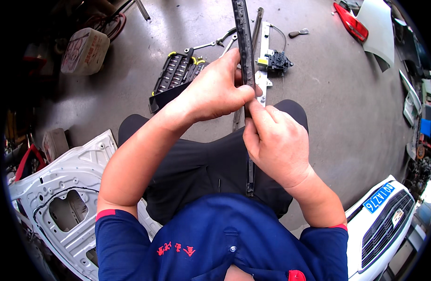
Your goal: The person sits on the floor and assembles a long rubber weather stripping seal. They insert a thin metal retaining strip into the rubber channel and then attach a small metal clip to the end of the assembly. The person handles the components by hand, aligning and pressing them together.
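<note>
A long, narrow black weatherstrip runs upright in front of me, its lower end over my lap. My left hand grips it around the middle, thumb across the strip and fingers partly behind it. Just below, my right hand pinches the same strip between thumb and fingers; its fingertips are partly hidden. Beyond my hands, a window regulator with a black motor lies on the floor. Beside it is another thin dark strip.
An open socket set and a wrench lie ahead left; a short-handled tool lies farther right. A white door shell stands at my left, a white car front at my right. A plastic container and red tail light are farther off.
</note>
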A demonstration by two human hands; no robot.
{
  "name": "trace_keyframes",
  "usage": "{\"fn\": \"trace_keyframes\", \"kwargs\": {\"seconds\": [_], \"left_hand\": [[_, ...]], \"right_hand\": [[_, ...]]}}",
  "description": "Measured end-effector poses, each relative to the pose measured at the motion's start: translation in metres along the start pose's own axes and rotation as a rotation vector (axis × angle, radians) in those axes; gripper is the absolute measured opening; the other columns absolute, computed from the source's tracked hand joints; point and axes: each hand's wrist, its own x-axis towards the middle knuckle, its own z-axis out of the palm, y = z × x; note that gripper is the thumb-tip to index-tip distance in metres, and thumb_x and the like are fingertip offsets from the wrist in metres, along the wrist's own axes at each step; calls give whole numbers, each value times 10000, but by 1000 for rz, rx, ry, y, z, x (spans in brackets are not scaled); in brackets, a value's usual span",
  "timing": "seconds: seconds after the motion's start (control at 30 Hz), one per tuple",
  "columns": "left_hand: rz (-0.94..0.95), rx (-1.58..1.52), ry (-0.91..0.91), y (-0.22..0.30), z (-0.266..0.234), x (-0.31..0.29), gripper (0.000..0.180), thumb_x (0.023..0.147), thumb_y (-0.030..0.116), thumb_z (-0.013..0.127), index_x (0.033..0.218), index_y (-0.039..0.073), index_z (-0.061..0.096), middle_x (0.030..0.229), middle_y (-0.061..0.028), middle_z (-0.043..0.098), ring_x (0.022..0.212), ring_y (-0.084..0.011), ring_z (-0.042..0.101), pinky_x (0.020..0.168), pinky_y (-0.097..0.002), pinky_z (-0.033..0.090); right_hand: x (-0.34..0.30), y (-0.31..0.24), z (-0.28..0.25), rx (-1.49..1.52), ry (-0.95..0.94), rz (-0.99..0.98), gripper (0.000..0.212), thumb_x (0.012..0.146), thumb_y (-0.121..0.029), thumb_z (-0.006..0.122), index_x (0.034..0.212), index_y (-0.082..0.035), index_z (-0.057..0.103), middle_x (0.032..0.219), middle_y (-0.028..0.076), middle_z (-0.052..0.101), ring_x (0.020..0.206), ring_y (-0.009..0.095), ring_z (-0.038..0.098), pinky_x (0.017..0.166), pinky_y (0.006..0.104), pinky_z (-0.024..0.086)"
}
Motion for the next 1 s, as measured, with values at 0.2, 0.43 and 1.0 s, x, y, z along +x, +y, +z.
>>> {"fn": "trace_keyframes", "kwargs": {"seconds": [0.2,0.43,1.0], "left_hand": [[-23,-101,-15,3,-3,-7,483,911,-10,538,1382,-39,430,1129,-191,751,1091,-225,724,917,-375,579],[-59,-298,-209,6,-9,-5,415,962,-6,460,1376,-17,482,1210,-203,732,1150,-260,710,982,-394,582],[-82,-152,-125,4,-3,-7,305,981,50,428,1249,-41,543,1116,-173,754,1059,-243,739,915,-375,604]], "right_hand": [[-10,1,14,130,84,10,418,881,-124,719,1282,-16,664,815,69,629,727,230,670,645,356,552],[-12,4,13,211,134,26,465,875,-76,728,1328,-7,652,827,91,652,727,260,673,659,377,542],[-19,6,7,476,25,139,433,874,-97,771,1272,16,641,817,93,625,694,265,649,647,379,537]]}}
